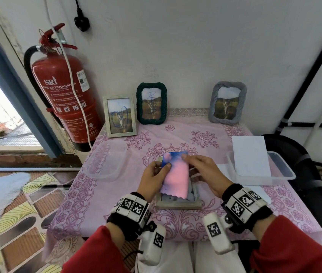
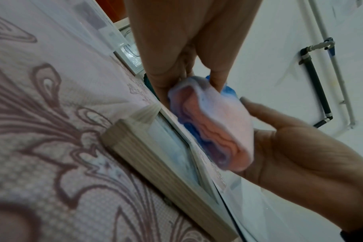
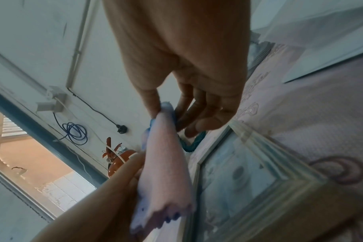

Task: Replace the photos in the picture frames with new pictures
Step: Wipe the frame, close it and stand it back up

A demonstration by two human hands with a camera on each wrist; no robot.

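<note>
My left hand and right hand both pinch one pink-blue cloth, long axis running away from me, blue end far, over one flat wooden frame on the table; three frames stand at the wall: pale, green, grey

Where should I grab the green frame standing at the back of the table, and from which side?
Take the green frame by its two long side rails, coming from the front and slightly above. It stands upright, leaning back by the wall, so its back looks hard to reach. The white frame stands close on its left, so that side is tighter. The thick twisted border should give fingers purchase.
</note>
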